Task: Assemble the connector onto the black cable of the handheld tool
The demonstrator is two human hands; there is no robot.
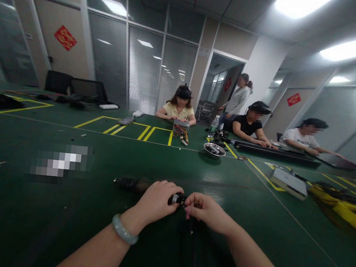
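On the green table, my left hand (159,199) is wrapped round a long dark tool with a narrow metal tip, which looks like an electric screwdriver (127,183). Its tip points left, and its black rear end (174,198) with a pale label sticks out beside my thumb. My palm covers its middle. My right hand (206,212) pinches at this rear end, where a thin black cable (191,227) hangs from my fingers toward me. Whether the cable's end is seated in the tool is hidden by the fingertips.
Ahead stand a metal bowl (214,151) of small parts, a water bottle (213,126) and a metal box with coloured wires (181,129). To the right lie a silver box (289,183) and a yellow-black bundle (341,206). Several people work across the table.
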